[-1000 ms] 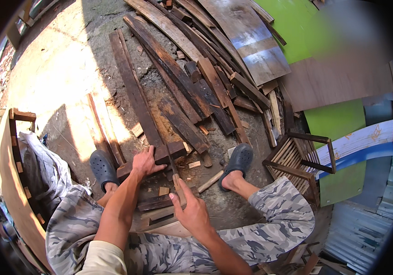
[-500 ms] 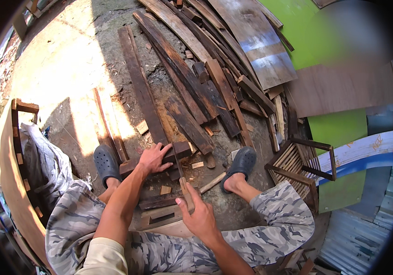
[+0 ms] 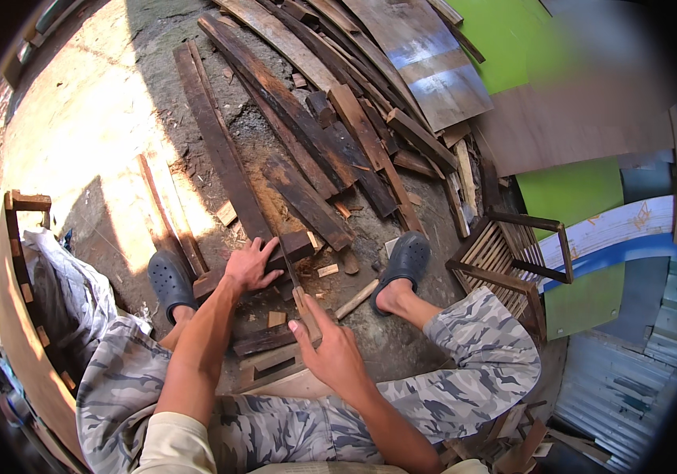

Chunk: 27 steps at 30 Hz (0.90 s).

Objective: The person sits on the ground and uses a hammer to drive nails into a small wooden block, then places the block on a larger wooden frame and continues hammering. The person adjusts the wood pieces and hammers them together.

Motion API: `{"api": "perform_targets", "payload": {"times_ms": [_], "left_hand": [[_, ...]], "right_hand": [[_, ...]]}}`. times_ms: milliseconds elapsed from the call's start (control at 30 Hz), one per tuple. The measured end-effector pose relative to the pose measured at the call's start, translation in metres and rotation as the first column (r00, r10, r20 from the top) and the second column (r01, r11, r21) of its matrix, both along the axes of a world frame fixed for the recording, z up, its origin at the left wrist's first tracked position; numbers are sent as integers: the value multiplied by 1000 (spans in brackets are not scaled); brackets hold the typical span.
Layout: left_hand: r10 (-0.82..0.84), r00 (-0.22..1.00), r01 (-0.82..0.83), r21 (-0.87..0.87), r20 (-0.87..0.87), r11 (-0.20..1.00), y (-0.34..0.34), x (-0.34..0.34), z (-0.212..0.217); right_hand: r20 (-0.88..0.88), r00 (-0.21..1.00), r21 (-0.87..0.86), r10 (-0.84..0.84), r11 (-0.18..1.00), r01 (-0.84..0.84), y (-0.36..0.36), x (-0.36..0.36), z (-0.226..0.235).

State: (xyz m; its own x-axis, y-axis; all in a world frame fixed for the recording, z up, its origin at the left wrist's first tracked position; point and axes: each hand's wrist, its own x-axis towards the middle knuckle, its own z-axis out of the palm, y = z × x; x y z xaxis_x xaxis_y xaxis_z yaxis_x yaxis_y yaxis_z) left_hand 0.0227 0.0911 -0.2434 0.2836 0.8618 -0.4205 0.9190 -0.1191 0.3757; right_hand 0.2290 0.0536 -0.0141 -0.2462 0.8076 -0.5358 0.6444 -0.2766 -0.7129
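I sit low with my knees apart over a heap of dark wood offcuts on the ground. My left hand [image 3: 251, 265] lies flat, fingers spread, pressing down on a short dark wooden block [image 3: 297, 245] between my feet. My right hand [image 3: 334, 355] grips the pale wooden handle of a hand tool [image 3: 305, 306]. Its thin dark blade points away from me and meets the block just beside my left fingers. Small pale chips [image 3: 327, 270] lie around the block.
Long weathered planks [image 3: 220, 150] fan out ahead. My dark clogs [image 3: 169, 280] [image 3: 406, 259] flank the work. A slatted wooden frame [image 3: 512, 261] stands at the right by green panels [image 3: 575, 197]. At the left are a wooden frame [image 3: 18, 261] and a cloth [image 3: 78, 276].
My left hand stays pressed on the block. My right hand with the tool has shifted slightly forward toward it. The view has tilted a little.
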Motion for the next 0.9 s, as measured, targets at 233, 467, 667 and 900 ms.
{"api": "perform_targets", "payload": {"times_ms": [233, 467, 667, 900], "left_hand": [[-6, 999, 6, -25, -34, 1000, 1, 1, 4], [-3, 999, 2, -44, -38, 999, 3, 2, 10], [-14, 998, 11, -47, -61, 999, 3, 3, 6], [-19, 998, 17, -41, -57, 999, 4, 3, 8]], "right_hand": [[-46, 999, 100, -15, 995, 20, -8, -1, -9], [-40, 999, 124, -31, 992, 36, 2, -5, -30], [48, 999, -15, 15, 1000, -15, -5, -1, 1], [16, 999, 96, -34, 995, 33, 3, -18, -34]]}}
